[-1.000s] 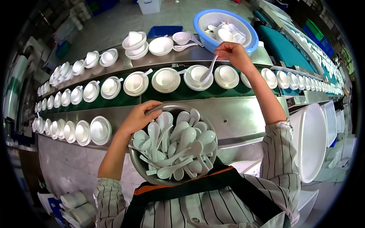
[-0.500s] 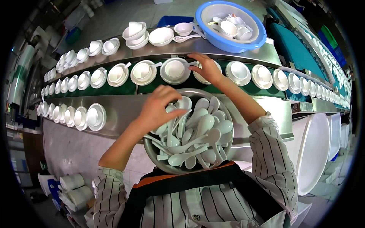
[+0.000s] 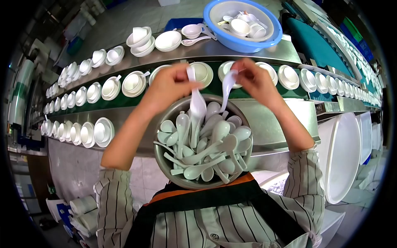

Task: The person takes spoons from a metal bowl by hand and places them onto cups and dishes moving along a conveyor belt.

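Note:
My left hand [image 3: 173, 84] is closed on the handle of a white spoon [image 3: 197, 103], whose bowl hangs down over the metal bowl [image 3: 161, 167] full of white spoons. My right hand [image 3: 250, 78] pinches another white spoon [image 3: 227, 89], held bowl down above the far rim of the metal bowl. Behind the two hands, white bowls on saucers [image 3: 202, 74] stand in a row on the green belt [image 3: 244, 92]. Several sets at the left of the row have a spoon in them.
A blue basin [image 3: 248, 46] with cups and spoons stands on the far steel shelf [image 3: 190, 54]. More bowls [image 3: 103, 131] line the near steel ledge at the left. A large white tub [image 3: 343, 157] is at the right, near a teal conveyor [image 3: 314, 47].
My left hand has risen from the metal bowl with a spoon. My right hand has moved right and now holds a spoon too. The sets on the belt have shifted left.

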Motion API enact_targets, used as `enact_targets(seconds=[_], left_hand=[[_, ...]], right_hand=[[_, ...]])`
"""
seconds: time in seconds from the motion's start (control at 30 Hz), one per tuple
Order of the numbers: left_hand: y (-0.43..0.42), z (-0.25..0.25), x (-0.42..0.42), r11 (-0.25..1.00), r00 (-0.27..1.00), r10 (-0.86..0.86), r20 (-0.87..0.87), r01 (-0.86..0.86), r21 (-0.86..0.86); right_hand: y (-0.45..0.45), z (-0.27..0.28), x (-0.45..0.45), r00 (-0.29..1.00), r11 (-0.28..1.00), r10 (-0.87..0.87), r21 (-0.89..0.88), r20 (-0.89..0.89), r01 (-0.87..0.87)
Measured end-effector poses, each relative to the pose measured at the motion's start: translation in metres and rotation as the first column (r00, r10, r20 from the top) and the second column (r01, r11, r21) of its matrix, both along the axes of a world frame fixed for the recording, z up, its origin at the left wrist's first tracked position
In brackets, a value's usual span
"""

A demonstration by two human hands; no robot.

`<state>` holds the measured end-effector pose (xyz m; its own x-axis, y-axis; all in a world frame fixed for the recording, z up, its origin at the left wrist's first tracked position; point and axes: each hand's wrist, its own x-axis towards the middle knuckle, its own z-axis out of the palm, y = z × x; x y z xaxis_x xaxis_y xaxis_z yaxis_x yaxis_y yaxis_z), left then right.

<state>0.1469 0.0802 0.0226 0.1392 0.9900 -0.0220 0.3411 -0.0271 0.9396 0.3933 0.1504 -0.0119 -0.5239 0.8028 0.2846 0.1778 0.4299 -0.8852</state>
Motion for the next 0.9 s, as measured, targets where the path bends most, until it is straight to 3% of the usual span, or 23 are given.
enact_targets(seconds=[0.03, 0.1, 0.2, 0.27, 0.33, 0.37, 0.43, 0.5, 0.6, 0.63, 0.7, 0.77, 0.83, 0.9], left_hand=[[0.021, 0.004, -0.005, 0.991, 0.992, 0.091, -0.082, -0.083, 0.101], [0.07, -0.019, -0.026, 0.933, 0.962, 0.227, -0.154, -0.169, 0.317], [0.119, -0.046, -0.045, 0.854, 0.855, 0.351, -0.38, -0.127, 0.504], [0.134, -0.064, -0.047, 0.866, 0.841, 0.317, -0.439, -0.067, 0.496], [0.146, -0.087, -0.051, 0.896, 0.817, 0.246, -0.521, 0.013, 0.444], [0.148, -0.102, -0.053, 0.864, 0.819, 0.236, -0.523, 0.069, 0.498], [0.148, -0.12, -0.058, 0.896, 0.75, 0.15, -0.644, 0.171, 0.409], [0.144, -0.134, -0.066, 0.938, 0.727, 0.071, -0.683, 0.184, 0.293], [0.119, -0.117, -0.07, 0.907, 0.707, 0.209, -0.675, 0.117, 0.404], [0.105, -0.101, -0.07, 0.926, 0.745, 0.131, -0.654, 0.143, 0.348], [0.074, -0.071, -0.069, 0.946, 0.805, -0.03, -0.593, 0.215, 0.243], [0.035, -0.045, -0.063, 0.888, 0.801, -0.385, -0.459, 0.457, 0.052], [0.008, -0.027, -0.048, 0.773, 0.653, -0.607, -0.453, 0.617, -0.148], [-0.005, -0.036, -0.039, 0.715, 0.513, -0.605, -0.609, 0.686, -0.133]], right_hand=[[0.014, 0.003, -0.002, 0.993, 1.0, -0.019, -0.026, -0.114, 0.016], [0.043, 0.011, -0.004, 0.997, 0.988, -0.071, 0.143, 0.03, 0.066], [0.09, -0.008, -0.023, 0.809, 0.765, -0.366, 0.644, 0.461, -0.02], [0.117, -0.044, -0.038, 0.706, 0.626, -0.467, 0.763, 0.532, -0.161], [0.129, -0.069, -0.054, 0.582, 0.621, -0.481, 0.724, 0.655, -0.302], [0.135, -0.087, -0.063, 0.526, 0.618, -0.492, 0.704, 0.693, -0.35], [0.133, -0.106, -0.074, 0.591, 0.639, -0.365, 0.656, 0.719, -0.403], [0.131, -0.112, -0.075, 0.671, 0.806, -0.233, 0.525, 0.704, -0.273], [0.097, -0.073, -0.073, 0.863, 0.748, -0.167, 0.631, 0.477, -0.205], [0.081, -0.057, -0.072, 0.914, 0.733, -0.115, 0.655, 0.388, -0.186], [0.036, -0.022, -0.068, 0.87, 0.607, 0.019, 0.686, 0.493, -0.402], [-0.015, 0.003, -0.069, 0.719, 0.545, 0.382, 0.487, 0.581, -0.683], [-0.054, 0.005, -0.077, 0.573, 0.424, 0.451, 0.401, 0.684, -0.812], [-0.068, -0.005, -0.082, 0.563, 0.373, 0.419, 0.431, 0.712, -0.822]])
